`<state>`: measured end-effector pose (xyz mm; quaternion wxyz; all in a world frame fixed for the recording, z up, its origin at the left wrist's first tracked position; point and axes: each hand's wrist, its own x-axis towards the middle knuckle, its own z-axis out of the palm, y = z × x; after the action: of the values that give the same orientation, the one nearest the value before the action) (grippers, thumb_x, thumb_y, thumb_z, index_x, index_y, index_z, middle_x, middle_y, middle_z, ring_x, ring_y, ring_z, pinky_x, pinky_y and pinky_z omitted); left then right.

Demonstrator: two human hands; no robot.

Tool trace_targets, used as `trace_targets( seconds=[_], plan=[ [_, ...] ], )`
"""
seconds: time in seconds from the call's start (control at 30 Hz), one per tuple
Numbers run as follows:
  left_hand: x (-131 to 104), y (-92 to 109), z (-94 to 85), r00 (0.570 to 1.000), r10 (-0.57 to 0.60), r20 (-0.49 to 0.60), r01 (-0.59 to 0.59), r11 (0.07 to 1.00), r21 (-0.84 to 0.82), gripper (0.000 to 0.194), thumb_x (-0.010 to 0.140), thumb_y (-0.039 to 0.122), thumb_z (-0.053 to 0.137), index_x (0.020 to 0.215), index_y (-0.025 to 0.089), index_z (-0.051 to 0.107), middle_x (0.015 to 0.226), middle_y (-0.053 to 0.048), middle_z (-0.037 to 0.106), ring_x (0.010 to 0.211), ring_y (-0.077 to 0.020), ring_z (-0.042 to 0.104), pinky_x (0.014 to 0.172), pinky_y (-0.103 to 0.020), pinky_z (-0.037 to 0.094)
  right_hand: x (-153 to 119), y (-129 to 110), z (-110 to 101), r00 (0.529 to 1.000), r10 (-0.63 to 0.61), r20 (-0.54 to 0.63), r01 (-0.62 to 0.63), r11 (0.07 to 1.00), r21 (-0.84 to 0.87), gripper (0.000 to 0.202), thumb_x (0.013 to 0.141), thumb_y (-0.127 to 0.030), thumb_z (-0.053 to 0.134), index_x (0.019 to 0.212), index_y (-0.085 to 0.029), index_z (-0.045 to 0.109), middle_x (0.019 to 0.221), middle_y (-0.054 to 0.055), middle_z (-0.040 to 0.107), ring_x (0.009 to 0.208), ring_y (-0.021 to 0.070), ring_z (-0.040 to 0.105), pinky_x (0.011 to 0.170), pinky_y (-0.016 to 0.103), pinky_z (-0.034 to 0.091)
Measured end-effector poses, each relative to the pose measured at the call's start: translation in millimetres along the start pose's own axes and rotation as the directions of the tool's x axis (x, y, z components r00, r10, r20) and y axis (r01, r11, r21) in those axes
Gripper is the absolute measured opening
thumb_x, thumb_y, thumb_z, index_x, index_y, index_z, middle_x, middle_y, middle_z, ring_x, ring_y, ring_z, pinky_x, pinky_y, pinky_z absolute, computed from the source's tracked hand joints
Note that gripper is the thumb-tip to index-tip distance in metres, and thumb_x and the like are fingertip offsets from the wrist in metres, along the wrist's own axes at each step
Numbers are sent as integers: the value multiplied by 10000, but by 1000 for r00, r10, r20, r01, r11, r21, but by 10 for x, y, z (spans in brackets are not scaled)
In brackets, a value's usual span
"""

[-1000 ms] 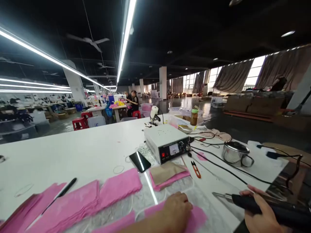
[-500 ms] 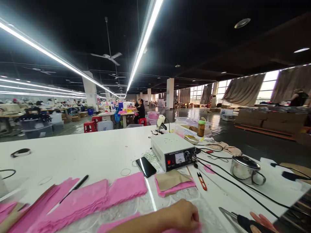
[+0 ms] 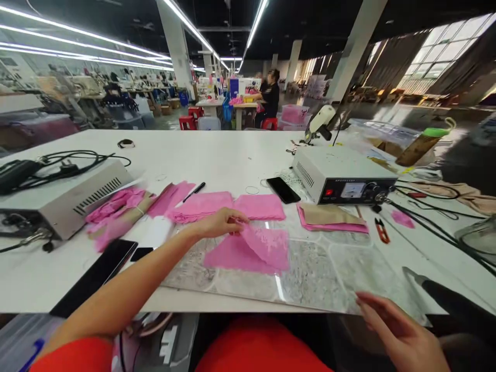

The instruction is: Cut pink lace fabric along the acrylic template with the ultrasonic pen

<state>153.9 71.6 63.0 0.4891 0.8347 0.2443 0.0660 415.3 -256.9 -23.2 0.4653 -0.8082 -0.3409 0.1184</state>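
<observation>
My left hand [image 3: 222, 222] pinches the upper corner of a pink cloth piece [image 3: 251, 250], which is partly lifted and folded over on the marble-patterned board [image 3: 240, 283]. My right hand [image 3: 395, 320] is at the board's right front edge, fingers apart, holding nothing. To its right is a black-handled tool [image 3: 445, 294] with a metal tip. Behind my left hand lie pink cloth stacks [image 3: 259, 206], [image 3: 205, 204] with a black pen [image 3: 194, 192]. A tan and pink stack [image 3: 331, 216] lies further right.
A grey box with a dial [image 3: 344, 173] stands at the back right, beside a phone [image 3: 283, 190]. Orange snips [image 3: 382, 231] and cables lie right. Another grey box [image 3: 62, 199] with coiled cable is left. A person [image 3: 269, 98] is at a far table.
The view has tilted down and turned left. My left hand now holds a corner of the pink cloth raised. My right hand is now away from the black-handled tool.
</observation>
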Motion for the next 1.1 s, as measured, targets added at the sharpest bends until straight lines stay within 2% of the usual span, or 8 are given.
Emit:
trace_targets(
  seconds=[0.07,0.13,0.23,0.43,0.5,0.67,0.9,1.1],
  plan=[
    [-222,-108,-6,1000,-9,-20,10,999,36,220,822,335,590,896,143,669,805,-31,659,727,-139,622,651,-229,474,163,-341,206,972,-178,151,179,984,4,284,696,-490,667,794,-235,745,790,49,754,666,218,712,580,271,598],
    [-398,-159,20,999,16,-46,-11,996,94,179,820,312,575,805,154,660,784,-20,649,716,-131,587,636,-214,445,351,-633,416,915,-335,225,339,941,24,241,763,-422,609,794,-217,733,761,46,741,602,179,676,529,260,564],
    [-556,-206,60,995,78,-56,-67,982,178,166,832,272,531,799,164,653,791,-13,651,720,-125,564,652,-209,430,572,-924,670,843,-428,327,464,885,-36,196,810,-319,553,812,-195,705,701,30,704,552,142,610,526,262,521],
    [-626,-295,99,981,188,-52,-167,947,274,194,882,235,475,818,168,645,872,-35,656,804,-139,582,753,-238,453,574,-1066,894,613,-509,605,649,761,-16,149,840,-195,514,856,-194,662,767,30,670,610,126,584,575,261,484],
    [-632,-318,111,975,215,-61,-188,936,297,195,891,218,469,826,171,647,926,-43,651,842,-142,589,780,-246,456,534,-1031,913,573,-517,635,680,733,-17,145,852,-188,518,889,-190,659,803,41,669,645,132,594,604,270,494],
    [-651,-376,141,965,249,-77,-207,911,357,199,900,180,460,852,177,654,1042,-59,622,888,-146,595,795,-257,458,546,-904,957,568,-546,616,725,686,-61,161,871,-175,505,902,-196,662,822,50,667,702,154,616,637,287,509],
    [-701,-439,170,964,246,-104,-186,898,400,204,909,182,475,861,190,673,1071,-53,609,876,-136,605,788,-243,465,591,-846,980,576,-557,598,705,709,-17,154,905,-182,468,866,-198,617,806,37,644,695,141,612,627,266,493],
    [-771,-497,186,970,214,-118,-150,901,407,197,907,181,505,877,206,698,1105,-48,602,885,-144,619,811,-268,467,558,-825,958,557,-546,625,710,704,-17,127,908,-189,468,883,-203,592,808,32,625,651,131,577,589,253,474]
  ],
)
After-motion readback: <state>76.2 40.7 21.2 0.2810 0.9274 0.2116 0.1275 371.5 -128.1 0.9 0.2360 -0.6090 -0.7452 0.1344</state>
